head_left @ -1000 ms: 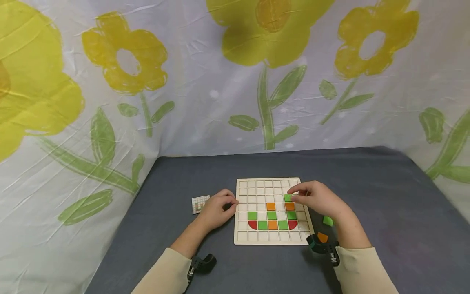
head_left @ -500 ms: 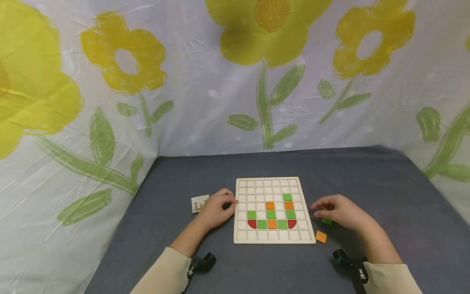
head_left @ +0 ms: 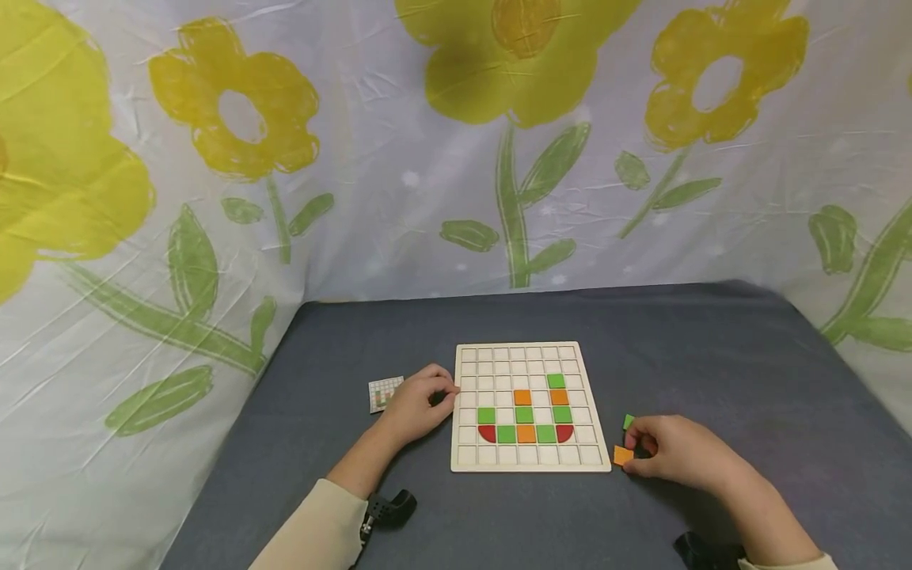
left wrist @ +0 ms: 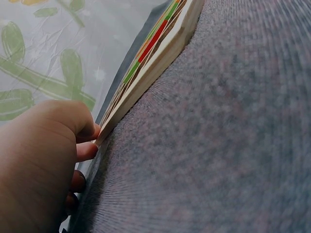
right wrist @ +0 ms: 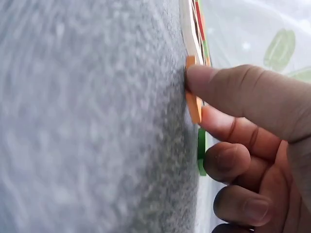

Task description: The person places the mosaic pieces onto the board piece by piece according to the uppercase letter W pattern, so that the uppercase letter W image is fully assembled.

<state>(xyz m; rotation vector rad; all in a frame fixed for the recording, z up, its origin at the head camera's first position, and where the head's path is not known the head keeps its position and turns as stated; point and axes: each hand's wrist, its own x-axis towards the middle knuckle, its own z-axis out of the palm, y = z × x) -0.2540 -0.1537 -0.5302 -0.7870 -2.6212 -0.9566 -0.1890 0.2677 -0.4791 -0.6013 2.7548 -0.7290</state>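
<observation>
A pale wooden grid board (head_left: 475, 461) lies on the dark cloth, with green and orange square tiles and two red rounded ones set in its cells. My left hand (head_left: 420, 405) pinches the board's left edge between thumb and finger, seen close up in the left wrist view. Off the board's lower right corner lies an orange square tile (head_left: 621, 455). The thumb and index finger of my right hand (head_left: 684, 453) pinch that tile by its edges; the right wrist view has the thumb on its near side. Just behind it is a green tile (right wrist: 201, 150), partly covered by my fingers.
A small card (head_left: 383, 392) printed with a coloured grid lies left of the board, partly behind my left hand. A dark cloth (head_left: 527, 522) covers the table. Behind it hangs a white curtain (head_left: 378, 237) with yellow flowers.
My right hand has left the green tile at the board's upper right and come down to the right, where it now pinches the orange tile. The left hand stays at the board's edge.
</observation>
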